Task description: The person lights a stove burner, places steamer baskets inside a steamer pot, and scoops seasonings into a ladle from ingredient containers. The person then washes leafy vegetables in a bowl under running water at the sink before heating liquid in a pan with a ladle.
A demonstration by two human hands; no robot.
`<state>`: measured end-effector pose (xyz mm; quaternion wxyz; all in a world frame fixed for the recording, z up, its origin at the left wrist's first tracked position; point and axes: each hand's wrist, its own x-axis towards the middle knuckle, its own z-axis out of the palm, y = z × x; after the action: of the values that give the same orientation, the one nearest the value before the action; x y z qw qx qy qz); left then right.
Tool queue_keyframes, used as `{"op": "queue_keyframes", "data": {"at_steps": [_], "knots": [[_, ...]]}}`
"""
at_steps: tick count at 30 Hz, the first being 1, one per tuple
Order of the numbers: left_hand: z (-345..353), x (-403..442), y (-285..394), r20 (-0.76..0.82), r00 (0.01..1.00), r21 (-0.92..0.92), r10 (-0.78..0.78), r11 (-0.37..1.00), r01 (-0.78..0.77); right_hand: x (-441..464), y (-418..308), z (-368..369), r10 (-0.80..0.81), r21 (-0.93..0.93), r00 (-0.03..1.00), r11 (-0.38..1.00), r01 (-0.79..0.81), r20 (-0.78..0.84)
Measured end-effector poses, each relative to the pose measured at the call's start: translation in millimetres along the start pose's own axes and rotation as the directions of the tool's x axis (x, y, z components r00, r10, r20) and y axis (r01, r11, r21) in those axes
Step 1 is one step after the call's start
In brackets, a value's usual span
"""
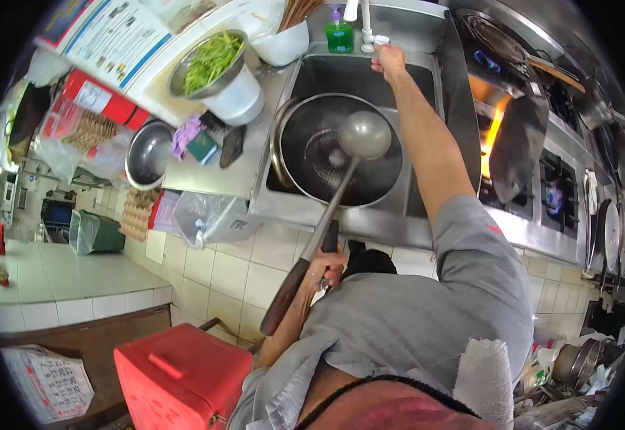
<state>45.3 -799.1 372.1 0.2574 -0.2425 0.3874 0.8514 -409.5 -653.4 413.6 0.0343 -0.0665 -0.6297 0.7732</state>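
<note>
My left hand is closed round the dark handle of a wok that rests over the sink. A ladle lies in the wok, its long handle passing over the rim and over my left hand. My right arm reaches to the back of the sink, where my right hand has its fingers closed at the white tap. What the fingers grip there is too small to tell. The wok's dark inside looks wet.
Flames burn on the stove at the right, beside a tilted dark pan. Left of the sink stand a bowl of green vegetables, cloths and a steel bowl. A red box stands at the lower left.
</note>
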Motion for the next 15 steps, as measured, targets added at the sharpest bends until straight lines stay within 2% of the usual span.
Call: {"op": "queue_keyframes", "data": {"at_steps": [2, 3, 4, 6, 7, 8, 9, 10, 11, 12, 14, 15], "knots": [[1.0, 25.9, 19.7, -0.011, 0.998, 0.007, -0.065, 0.998, 0.065, 62.0, 17.3, 2.2, -0.009, -0.375, 0.997, 0.927, -0.021, -0.078], [1.1, 37.2, 28.3, -0.011, 0.995, 0.010, -0.101, 0.995, 0.101, 81.9, 20.8, -1.6, 0.001, -0.486, 0.996, 0.873, -0.044, -0.087], [2.2, 48.3, 37.2, -0.009, 0.992, 0.017, -0.128, 0.992, 0.128, 99.5, 20.9, -0.8, -0.005, -0.476, 0.996, 0.878, -0.039, -0.092], [5.0, 67.9, 51.1, -0.011, 0.984, 0.030, -0.178, 0.983, 0.179, 128.6, 32.7, -6.5, 0.099, -0.560, 0.987, 0.814, -0.156, -0.131], [5.6, 76.9, 57.6, -0.013, 0.980, 0.039, -0.198, 0.979, 0.199, 165.2, 68.4, -10.5, 0.100, -0.465, 0.974, 0.866, -0.185, -0.203], [5.2, 85.2, 63.6, -0.014, 0.976, 0.041, -0.218, 0.975, 0.218, 170.8, 70.0, -10.8, 0.103, -0.463, 0.972, 0.865, -0.192, -0.210], [5.5, 92.2, 69.3, -0.021, 0.973, 0.046, -0.230, 0.972, 0.230, 172.9, 72.7, -12.0, 0.232, -0.307, 0.953, 0.909, -0.284, -0.194], [6.5, 98.1, 74.3, -0.023, 0.968, 0.044, -0.249, 0.967, 0.249, 179.0, 76.4, -14.0, 0.351, -0.144, 0.923, 0.917, -0.373, -0.155], [8.2, 103.4, 79.8, -0.035, 0.963, 0.046, -0.266, 0.963, 0.267, 185.1, 75.4, -20.0, 0.427, -0.074, 0.904, 0.902, -0.424, 0.018], [10.8, 109.0, 85.8, -0.024, 0.958, 0.025, -0.285, 0.958, 0.286, 193.9, 75.5, -23.6, 0.431, -0.072, 0.902, 0.901, -0.429, 0.017], [15.5, 118.9, 97.4, 0.013, 0.940, -0.038, -0.341, 0.939, 0.341, 223.4, 92.4, -30.5, 0.294, 0.014, 0.894, 0.948, -0.317, 0.337], [14.0, 123.6, 99.2, 0.063, 0.945, -0.018, -0.321, 0.946, 0.322, 227.3, 100.2, -31.9, 0.210, -0.046, 0.931, 0.978, -0.206, 0.299]]}}
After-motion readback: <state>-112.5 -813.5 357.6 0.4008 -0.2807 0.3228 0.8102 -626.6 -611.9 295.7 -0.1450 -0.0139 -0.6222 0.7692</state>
